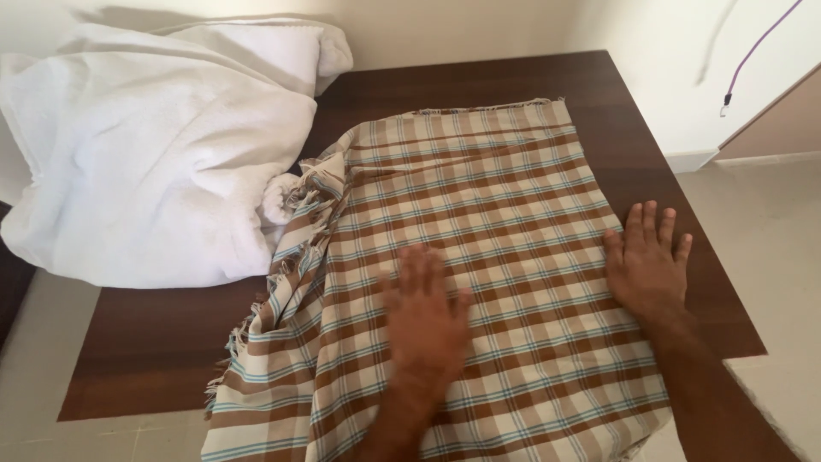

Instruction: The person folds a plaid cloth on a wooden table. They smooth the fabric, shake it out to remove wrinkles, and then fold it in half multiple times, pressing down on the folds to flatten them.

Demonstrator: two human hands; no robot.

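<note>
On the dark brown wooden table (171,342) lies the brown, cream and teal checked cotton cloth (479,205). We press our left hand (425,316) flat at its centre, fingers together; our right hand (647,261) rests on its right edge, fingers slightly apart. A crumpled white towel (145,154) sits left.

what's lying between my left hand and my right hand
Only flat checked cloth lies between the left hand and the right hand, seen in the head view.

Home room: dark wooden table (513,81), white bedding heap (154,154), checked cloth (479,214), tiled floor (761,205).
</note>
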